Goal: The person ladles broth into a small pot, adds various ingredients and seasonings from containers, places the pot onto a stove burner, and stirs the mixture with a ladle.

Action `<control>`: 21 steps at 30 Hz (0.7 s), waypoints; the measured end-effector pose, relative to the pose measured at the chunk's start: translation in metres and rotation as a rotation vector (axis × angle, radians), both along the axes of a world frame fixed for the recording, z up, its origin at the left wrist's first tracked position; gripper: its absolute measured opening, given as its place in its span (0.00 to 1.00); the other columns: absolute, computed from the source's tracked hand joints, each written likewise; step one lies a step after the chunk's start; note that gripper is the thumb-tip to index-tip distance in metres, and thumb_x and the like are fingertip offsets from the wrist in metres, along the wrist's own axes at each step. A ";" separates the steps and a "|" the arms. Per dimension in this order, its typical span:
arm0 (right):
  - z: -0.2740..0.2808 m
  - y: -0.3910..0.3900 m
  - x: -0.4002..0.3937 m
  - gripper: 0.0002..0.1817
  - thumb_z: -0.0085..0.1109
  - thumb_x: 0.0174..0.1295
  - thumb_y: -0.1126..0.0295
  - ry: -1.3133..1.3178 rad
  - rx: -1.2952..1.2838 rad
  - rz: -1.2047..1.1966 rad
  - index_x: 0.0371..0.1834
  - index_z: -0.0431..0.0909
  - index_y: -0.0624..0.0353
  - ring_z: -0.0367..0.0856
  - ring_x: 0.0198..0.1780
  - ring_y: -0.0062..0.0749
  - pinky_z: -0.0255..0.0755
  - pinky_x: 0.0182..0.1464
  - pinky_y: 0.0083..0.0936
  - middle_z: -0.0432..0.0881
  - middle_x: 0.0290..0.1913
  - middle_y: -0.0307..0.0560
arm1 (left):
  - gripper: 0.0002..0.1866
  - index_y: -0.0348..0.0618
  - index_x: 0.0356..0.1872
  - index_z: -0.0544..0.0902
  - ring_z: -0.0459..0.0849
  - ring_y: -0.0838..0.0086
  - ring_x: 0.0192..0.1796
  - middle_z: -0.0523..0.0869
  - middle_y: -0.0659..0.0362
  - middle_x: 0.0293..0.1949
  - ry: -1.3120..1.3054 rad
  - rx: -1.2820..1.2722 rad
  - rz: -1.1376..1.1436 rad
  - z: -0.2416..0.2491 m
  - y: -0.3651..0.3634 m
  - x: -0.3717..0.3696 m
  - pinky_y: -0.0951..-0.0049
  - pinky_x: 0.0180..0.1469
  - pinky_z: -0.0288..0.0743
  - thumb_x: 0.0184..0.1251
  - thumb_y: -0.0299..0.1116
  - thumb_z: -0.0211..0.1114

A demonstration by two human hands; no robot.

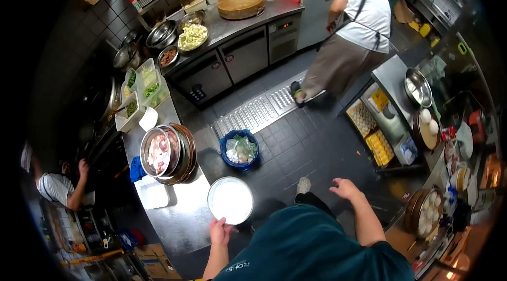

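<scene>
Not loving how the round tub sits by the worktop's right edge. The left hand just has its fingers closed on the near rim; can't tell what's under it. A heavy load could tip it toward the bin. The right hand's fingers are loosely open, empty, so no backup. Shiny floor might be slippery too.
</scene>
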State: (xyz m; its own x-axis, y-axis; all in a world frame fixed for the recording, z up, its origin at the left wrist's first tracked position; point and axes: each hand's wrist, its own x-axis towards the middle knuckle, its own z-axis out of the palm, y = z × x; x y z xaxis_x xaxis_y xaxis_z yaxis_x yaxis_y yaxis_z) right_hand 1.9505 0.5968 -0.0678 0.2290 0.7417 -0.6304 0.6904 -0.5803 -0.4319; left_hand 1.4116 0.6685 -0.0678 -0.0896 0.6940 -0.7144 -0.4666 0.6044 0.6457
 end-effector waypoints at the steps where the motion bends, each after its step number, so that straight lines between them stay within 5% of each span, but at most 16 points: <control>1: 0.008 0.011 0.023 0.28 0.66 0.62 0.56 0.006 0.016 -0.040 0.62 0.78 0.61 0.83 0.57 0.52 0.75 0.60 0.39 0.86 0.52 0.58 | 0.19 0.34 0.61 0.72 0.87 0.54 0.52 0.82 0.45 0.55 -0.024 -0.002 -0.012 0.013 0.011 0.035 0.53 0.50 0.86 0.69 0.19 0.53; 8: 0.024 0.075 0.147 0.27 0.66 0.62 0.59 -0.065 0.142 -0.212 0.62 0.78 0.63 0.83 0.55 0.51 0.76 0.59 0.39 0.86 0.50 0.57 | 0.20 0.33 0.61 0.71 0.84 0.50 0.57 0.79 0.43 0.60 -0.100 -0.028 -0.003 -0.005 0.132 0.204 0.48 0.57 0.81 0.69 0.18 0.50; 12: -0.011 0.096 0.193 0.28 0.68 0.60 0.58 -0.090 0.103 -0.250 0.60 0.79 0.63 0.84 0.53 0.52 0.77 0.57 0.38 0.86 0.48 0.58 | 0.21 0.33 0.62 0.71 0.84 0.50 0.56 0.79 0.43 0.60 -0.142 0.064 -0.023 -0.016 0.245 0.276 0.49 0.54 0.83 0.68 0.18 0.50; 15: -0.043 0.105 0.222 0.29 0.68 0.59 0.57 -0.056 0.001 -0.354 0.61 0.79 0.63 0.84 0.54 0.52 0.77 0.58 0.38 0.86 0.49 0.59 | 0.18 0.31 0.58 0.72 0.89 0.53 0.46 0.84 0.44 0.52 -0.187 0.203 -0.039 -0.015 0.361 0.325 0.57 0.42 0.88 0.67 0.18 0.50; 17: -0.062 0.110 0.238 0.30 0.68 0.60 0.56 -0.096 -0.095 -0.400 0.63 0.78 0.62 0.82 0.58 0.52 0.75 0.60 0.38 0.85 0.52 0.61 | 0.16 0.29 0.56 0.74 0.89 0.54 0.45 0.84 0.43 0.51 -0.201 0.285 -0.062 -0.022 0.467 0.350 0.57 0.43 0.89 0.68 0.18 0.50; 21: -0.099 0.095 0.249 0.26 0.70 0.60 0.61 -0.156 -0.179 -0.739 0.58 0.79 0.66 0.88 0.38 0.41 0.82 0.44 0.34 0.88 0.41 0.53 | 0.18 0.30 0.61 0.73 0.87 0.54 0.50 0.81 0.44 0.56 -0.200 0.490 -0.028 0.009 0.699 0.430 0.55 0.46 0.87 0.72 0.19 0.47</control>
